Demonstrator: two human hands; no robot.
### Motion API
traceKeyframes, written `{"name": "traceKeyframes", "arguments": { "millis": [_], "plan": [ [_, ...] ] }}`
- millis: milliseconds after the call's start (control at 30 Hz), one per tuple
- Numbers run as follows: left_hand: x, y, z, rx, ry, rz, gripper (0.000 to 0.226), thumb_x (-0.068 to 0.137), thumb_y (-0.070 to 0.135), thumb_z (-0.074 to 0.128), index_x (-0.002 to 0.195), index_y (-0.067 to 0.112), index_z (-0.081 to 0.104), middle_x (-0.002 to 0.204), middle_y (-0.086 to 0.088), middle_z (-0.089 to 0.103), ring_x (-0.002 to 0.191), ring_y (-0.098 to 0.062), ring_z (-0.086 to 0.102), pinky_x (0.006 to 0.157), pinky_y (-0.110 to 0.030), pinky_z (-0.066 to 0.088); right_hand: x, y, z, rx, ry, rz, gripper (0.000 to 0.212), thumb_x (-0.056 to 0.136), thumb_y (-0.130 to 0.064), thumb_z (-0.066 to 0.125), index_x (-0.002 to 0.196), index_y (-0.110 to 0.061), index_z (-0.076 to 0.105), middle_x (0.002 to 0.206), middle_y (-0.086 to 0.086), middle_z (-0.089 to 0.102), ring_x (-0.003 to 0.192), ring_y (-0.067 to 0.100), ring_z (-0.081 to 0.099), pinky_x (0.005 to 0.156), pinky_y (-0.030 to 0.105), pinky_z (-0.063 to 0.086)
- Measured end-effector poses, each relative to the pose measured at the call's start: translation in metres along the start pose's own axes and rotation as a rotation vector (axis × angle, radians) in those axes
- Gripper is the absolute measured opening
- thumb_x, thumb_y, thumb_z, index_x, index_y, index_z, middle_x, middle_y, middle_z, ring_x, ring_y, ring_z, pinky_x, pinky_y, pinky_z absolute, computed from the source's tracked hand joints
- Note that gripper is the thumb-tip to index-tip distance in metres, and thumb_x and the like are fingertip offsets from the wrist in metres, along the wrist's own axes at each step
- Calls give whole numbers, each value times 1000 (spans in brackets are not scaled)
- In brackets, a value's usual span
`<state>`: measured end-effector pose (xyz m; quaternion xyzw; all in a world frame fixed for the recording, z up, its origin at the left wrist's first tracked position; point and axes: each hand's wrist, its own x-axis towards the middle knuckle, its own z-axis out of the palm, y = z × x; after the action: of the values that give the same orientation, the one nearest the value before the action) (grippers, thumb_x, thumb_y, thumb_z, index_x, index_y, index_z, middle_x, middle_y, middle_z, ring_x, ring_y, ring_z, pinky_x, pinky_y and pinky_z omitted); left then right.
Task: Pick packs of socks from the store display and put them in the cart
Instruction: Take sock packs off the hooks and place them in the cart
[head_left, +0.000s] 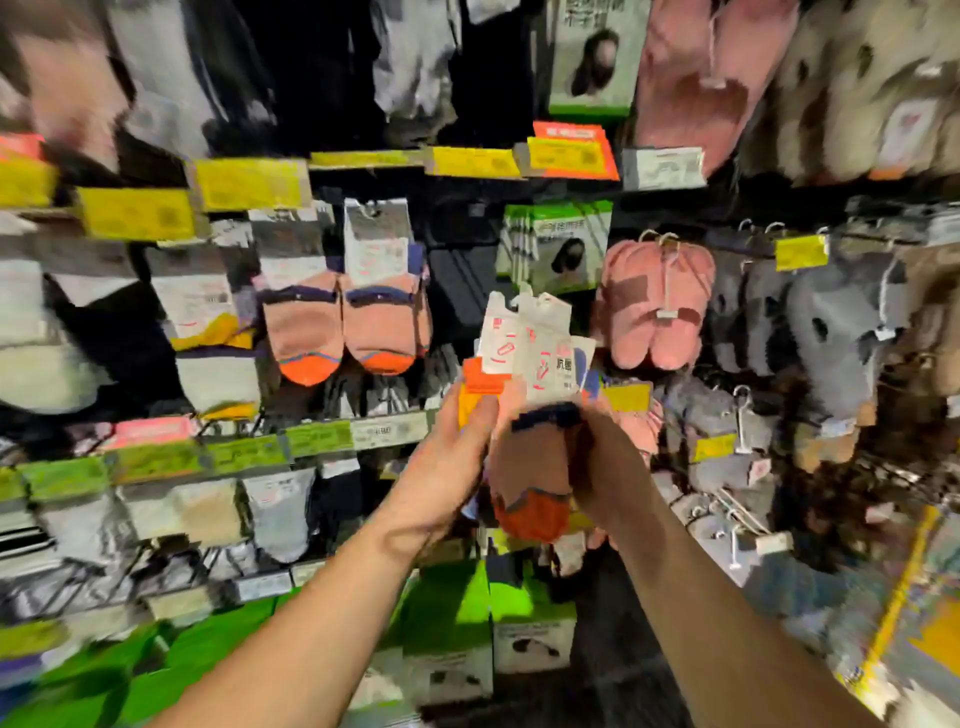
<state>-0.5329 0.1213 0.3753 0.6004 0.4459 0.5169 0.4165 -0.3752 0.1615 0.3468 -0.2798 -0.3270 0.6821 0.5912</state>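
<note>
Both hands hold a bunch of sock packs (530, 457) in front of the display: pink socks with navy bands and orange toes, under white card headers (535, 343). My left hand (452, 457) grips the bunch from the left, thumb over an orange-yellow sock edge. On the right side of the bunch my right hand (602, 467) clasps the pink sock. More packs of the same pink and orange socks (345, 322) hang on the display up and to the left. No cart is in view.
Rows of hanging socks with yellow price tags (249, 182) and green price tags (244, 454) fill the display. Pink fluffy items (657, 301) and grey ones hang at right on metal hooks. Green-and-white boxes (530, 639) stand below. A yellow strip (898, 587) runs along the lower right.
</note>
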Motion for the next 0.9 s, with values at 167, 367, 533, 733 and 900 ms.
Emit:
{"name": "traceKeyframes", "arguments": {
  "millis": [167, 367, 533, 733, 900],
  "plan": [
    [-10, 6, -35, -166, 132, -79, 56, 67, 72, 66, 111, 38, 59, 97, 24, 76, 91, 6, 71, 85, -21, 57, 8, 21, 47, -293, -83, 12, 48, 80, -31, 57, 114, 3, 63, 113, 22, 71, 95, 28, 68, 69, 30, 58],
    [-13, -5, -49, -218, 172, -29, 27, 94, 3, 65, 98, 30, 61, 82, 25, 74, 76, 13, 68, 66, -6, 50, 15, 33, 81, -604, 95, -238, 78, 67, -42, 57, 143, -35, 38, 142, 3, 57, 126, 27, 58, 108, 53, 45],
    [-9, 0, -56, -409, 218, -92, 25, 102, 28, 57, 126, 22, 60, 110, 1, 77, 90, -4, 74, 69, -18, 56, 17, 27, 94, -721, 159, -356, 37, 67, -38, 56, 104, -38, 52, 119, -1, 58, 114, 22, 56, 104, 42, 46],
    [-1, 4, -57, -481, 228, -148, 70, 69, 75, 61, 127, 35, 57, 121, 5, 73, 117, -18, 68, 98, -40, 54, 30, 21, 85, -779, -37, -346, 23, 91, -20, 58, 114, -20, 60, 123, 8, 62, 108, 16, 60, 94, 19, 47],
    [11, 4, -54, -412, 272, -110, 58, 76, 43, 81, 127, 31, 55, 114, 3, 76, 106, -17, 72, 89, -35, 56, 35, 4, 82, -484, -96, -41, 32, 100, -25, 49, 124, -12, 66, 110, 0, 71, 117, 26, 64, 93, 34, 51]
  ]
}}
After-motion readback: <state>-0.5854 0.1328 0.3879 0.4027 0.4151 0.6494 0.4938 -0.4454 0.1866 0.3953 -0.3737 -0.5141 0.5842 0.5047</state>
